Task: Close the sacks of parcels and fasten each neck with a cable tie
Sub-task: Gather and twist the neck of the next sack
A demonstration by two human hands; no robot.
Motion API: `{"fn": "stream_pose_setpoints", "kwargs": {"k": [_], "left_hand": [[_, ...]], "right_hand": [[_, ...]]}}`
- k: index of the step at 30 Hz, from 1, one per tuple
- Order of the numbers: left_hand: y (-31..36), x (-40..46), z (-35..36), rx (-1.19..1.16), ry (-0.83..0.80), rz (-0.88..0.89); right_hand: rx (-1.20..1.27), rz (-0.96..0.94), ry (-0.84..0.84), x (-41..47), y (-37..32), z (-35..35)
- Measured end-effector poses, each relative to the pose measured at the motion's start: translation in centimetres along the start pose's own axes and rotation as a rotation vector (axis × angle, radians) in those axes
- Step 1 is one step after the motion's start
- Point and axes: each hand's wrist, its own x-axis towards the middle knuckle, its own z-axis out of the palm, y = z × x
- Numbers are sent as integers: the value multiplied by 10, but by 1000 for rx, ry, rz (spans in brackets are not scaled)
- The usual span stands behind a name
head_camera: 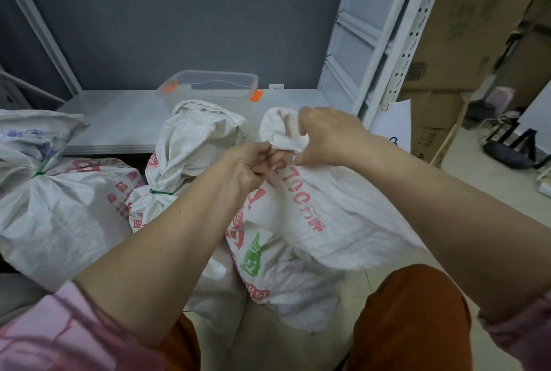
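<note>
Gathering the neck of a white woven sack point(301, 206) printed in red and green, between the knees of a seated person on a pale floor. Left hand point(253, 164) curled tight at the throat of the gather, fingers pinching the bunched fabric from the left side; whether a cable tie is already held in that pinch cannot be told. Right hand point(325, 138) gripping the loose top of the sack from above and to the right, fingers wrapped over the flared cloth that spills up past the pinch. Neck running roughly up and away from the body, tilted a little leftward, with both hands touching it and nearly touching each other, the left one lower and nearer the sack's bulk. Probably the closing step, with fastening not yet visible on this sack. Two more white sacks just beside on the left, the nearer point(185, 155) and the farther point(44, 185), each cinched with a green tie. Behind them a low grey shelf point(119, 120) carrying a clear plastic tub point(208, 84) with orange clips.
</note>
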Motion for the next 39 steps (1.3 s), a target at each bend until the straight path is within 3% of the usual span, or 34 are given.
{"fn": "stream_pose_setpoints", "kwargs": {"k": [4, 7, 10, 13, 16, 18, 19, 22, 28, 31, 33, 35, 37, 38, 39], "left_hand": [[5, 7, 1, -132, 77, 59], [7, 10, 0, -170, 99, 61], [11, 8, -2, -221, 90, 47], [17, 7, -9, -266, 114, 44], [19, 3, -13, -321, 94, 14], [16, -3, -11, -299, 100, 24], [15, -7, -9, -284, 104, 30], [9, -15, -6, -262, 111, 47], [7, -6, -12, -303, 117, 67], [5, -8, -16, -289, 125, 74], [5, -14, -18, -149, 160, 108], [9, -20, -22, 192, 336, 205], [13, -19, -31, 624, 588, 481], [16, -19, -34, 856, 609, 676], [19, -20, -34, 1080, 527, 852]], "right_hand": [[-39, 50, -85, -11, 8, -3], [-163, 27, 68, -17, 6, -3], [-537, -111, 375, -23, 2, 5], [-655, -223, 387, -32, -7, 17], [-314, -184, 112, -31, -6, 29], [81, -54, 96, -23, -3, 21], [189, -17, 170, -17, -2, 16], [128, 23, 280, -3, -5, 2], [88, 68, 92, 16, -15, -3], [89, 84, 122, 23, -16, 2], [-8, 83, 199, 22, -17, 6], [-154, 42, 230, 18, -18, 9], [-333, -99, 349, 14, -18, 16], [-425, -190, 424, 13, -17, 20], [-484, -264, 473, 10, -18, 22]]}}
